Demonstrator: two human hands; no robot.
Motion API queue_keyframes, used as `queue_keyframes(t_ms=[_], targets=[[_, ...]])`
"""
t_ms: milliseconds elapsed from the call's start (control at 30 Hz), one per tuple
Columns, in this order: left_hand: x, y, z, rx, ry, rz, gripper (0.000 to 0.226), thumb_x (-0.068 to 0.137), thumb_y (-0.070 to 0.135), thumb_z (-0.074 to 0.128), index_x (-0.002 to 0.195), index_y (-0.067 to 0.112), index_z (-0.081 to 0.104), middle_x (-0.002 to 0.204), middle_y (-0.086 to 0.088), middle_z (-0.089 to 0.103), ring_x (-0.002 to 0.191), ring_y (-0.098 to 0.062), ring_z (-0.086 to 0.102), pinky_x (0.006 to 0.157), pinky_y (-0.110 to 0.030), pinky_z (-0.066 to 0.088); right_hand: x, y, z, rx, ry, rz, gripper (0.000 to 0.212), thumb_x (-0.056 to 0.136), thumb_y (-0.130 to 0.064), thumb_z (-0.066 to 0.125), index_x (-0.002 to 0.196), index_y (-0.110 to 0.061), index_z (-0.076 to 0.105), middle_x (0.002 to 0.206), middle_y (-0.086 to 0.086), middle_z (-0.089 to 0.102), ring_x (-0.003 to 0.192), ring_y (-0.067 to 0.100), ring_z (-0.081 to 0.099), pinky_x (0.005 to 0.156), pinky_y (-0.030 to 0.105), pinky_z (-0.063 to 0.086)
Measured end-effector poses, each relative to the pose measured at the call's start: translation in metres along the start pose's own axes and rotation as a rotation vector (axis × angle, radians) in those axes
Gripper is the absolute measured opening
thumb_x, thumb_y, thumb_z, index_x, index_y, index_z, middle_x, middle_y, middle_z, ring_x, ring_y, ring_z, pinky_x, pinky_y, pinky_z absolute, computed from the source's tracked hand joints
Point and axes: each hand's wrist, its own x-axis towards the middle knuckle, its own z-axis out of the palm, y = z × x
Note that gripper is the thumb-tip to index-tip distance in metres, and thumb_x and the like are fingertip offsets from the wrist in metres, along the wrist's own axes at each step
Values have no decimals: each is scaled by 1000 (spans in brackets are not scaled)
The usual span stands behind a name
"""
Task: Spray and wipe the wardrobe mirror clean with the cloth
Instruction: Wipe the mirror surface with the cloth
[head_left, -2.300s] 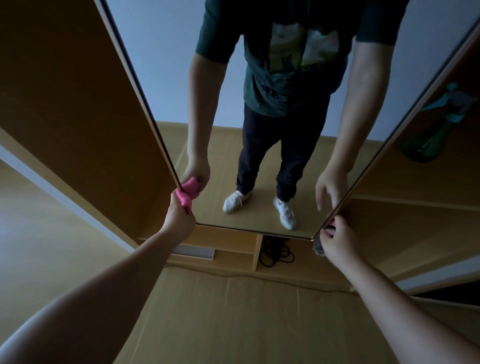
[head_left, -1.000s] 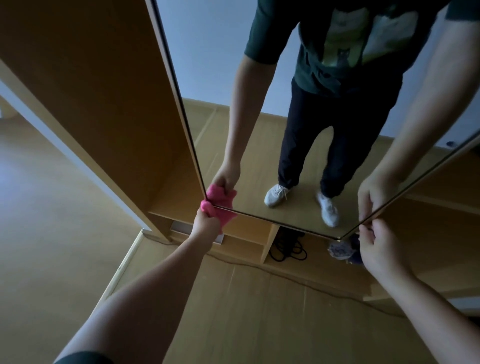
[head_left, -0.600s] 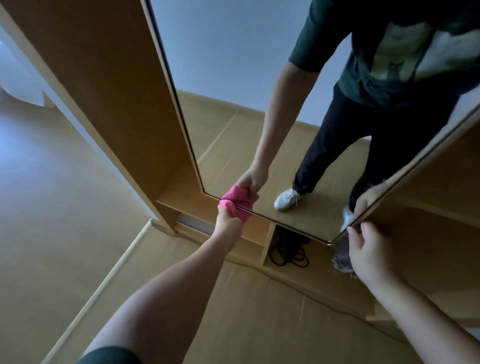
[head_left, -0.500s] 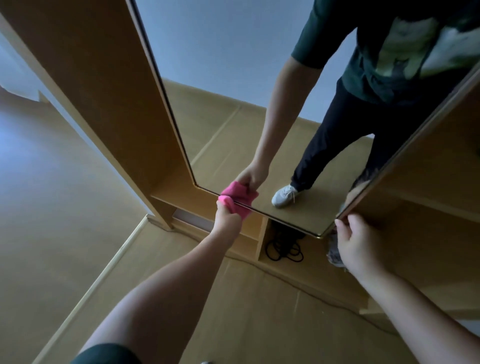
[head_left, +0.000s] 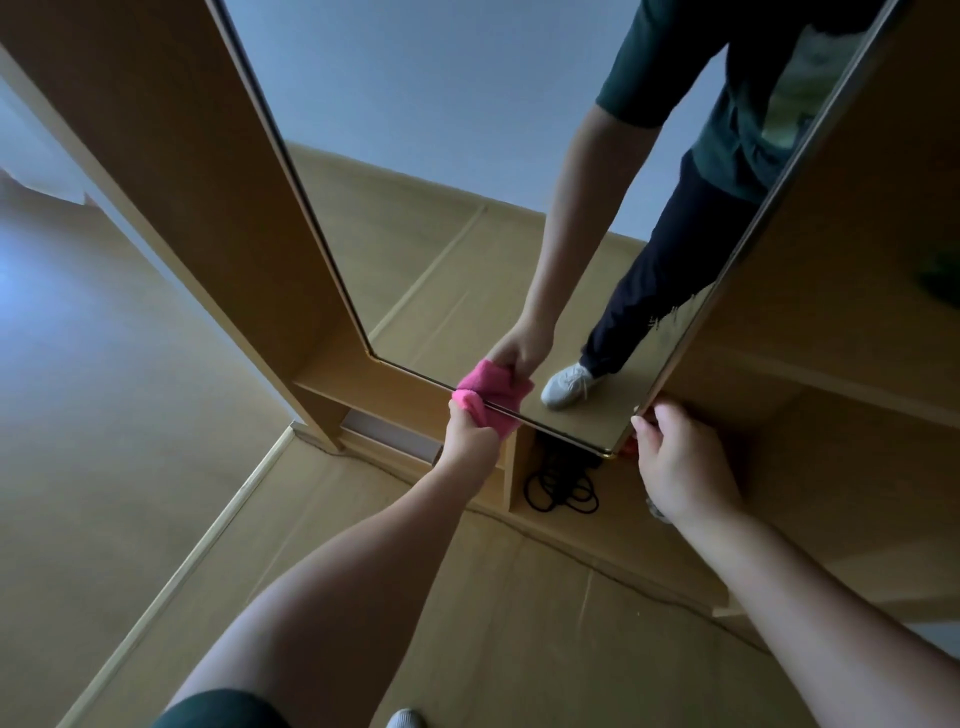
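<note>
— What had changed on your feed since the earlier frames?
— The left grip (head_left: 470, 436) had carried the pink cloth (head_left: 491, 418) rightward along the bottom edge of the wardrobe mirror (head_left: 441, 234). Two seconds before, I had seen it at the lower left corner. Now it sat about midway along that edge. The right grip (head_left: 680, 462) had stayed at the lower right corner.
— How were the grips set?
— The left was bunched round the cloth and pressed it over the bottom edge, so it touched both glass and rim. The right pinched the mirror's right edge just above the corner, thumb and fingers closed on it.
— And the mirror itself?
— It was tall and narrow with a thin gold-toned rim, set on the light wooden wardrobe (head_left: 208, 182). I saw faint streaks near its right edge. Elsewhere the glass gave a clear reflection of a pale wall, an arm and a white shoe (head_left: 569, 384). A coil of black cable (head_left: 561, 491) lay in the compartment below.
</note>
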Motion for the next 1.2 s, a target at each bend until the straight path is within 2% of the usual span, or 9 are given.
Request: queue_keyframes(t_ms=[200,300,500,567,700,800,900,1067,1200], targets=[[-9,-7,19,-2,-22,17,63,70,-14,42,126,16,37,110,-14,56,101,-29,57,49,-19,43,1,1,2,15,3,-11,38,96,-16,54,65,-26,34,58,-12,38,51,5,39,46,22,26],[-12,-10,27,-3,-51,6,76,68,-15,42,137,15,31,108,-7,53,104,-26,55,53,-19,46,2,3,2,2,-8,-7,26,97,-17,53,73,-17,43,59,-11,40,54,12,44,49,25,32],[-23,-12,49,75,-106,-26,77,69,-10,42,141,7,24,100,-3,51,83,-14,53,47,-20,48,2,2,-1,12,-25,-5,24,97,-16,53,75,-15,43,66,-3,47,62,19,48,57,29,34],[-27,-10,56,74,-136,-37,86,72,-9,43,148,12,9,96,2,47,78,-10,52,44,-16,48,2,1,-2,17,-28,-14,24,97,-16,53,76,-15,43,66,-1,50,62,19,48,57,26,32],[-32,-8,68,49,-128,-39,82,77,-7,41,148,15,6,98,-1,45,84,-14,52,39,-12,42,3,0,-4,37,-44,-37,18,97,-15,52,80,-15,45,79,17,64,71,33,60,59,30,37],[-38,-8,77,60,-127,-7,72,79,-8,41,141,12,13,96,1,44,92,-16,50,49,-13,43,2,2,-4,42,-41,-57,20,97,-14,52,79,-14,44,73,15,59,72,37,61,57,29,34],[-46,-8,88,68,-147,17,82,80,-8,44,147,12,0,102,2,45,104,-20,53,62,-17,48,3,3,-4,37,-35,-74,18,97,-14,53,81,-15,44,72,13,59,71,36,61,53,24,30],[-54,-7,103,64,-148,21,85,86,0,52,147,9,-6,117,-11,49,104,-24,57,56,-17,47,5,3,-3,41,-37,-92,13,97,-13,53,88,-4,57,85,21,66,79,37,63,60,24,32],[-58,-8,111,59,-149,26,90,86,-1,53,147,3,-14,127,-15,48,116,-25,51,84,-26,52,6,1,-3,32,-50,-97,16,97,-12,52,94,2,59,91,24,67,85,39,63,66,28,36]])
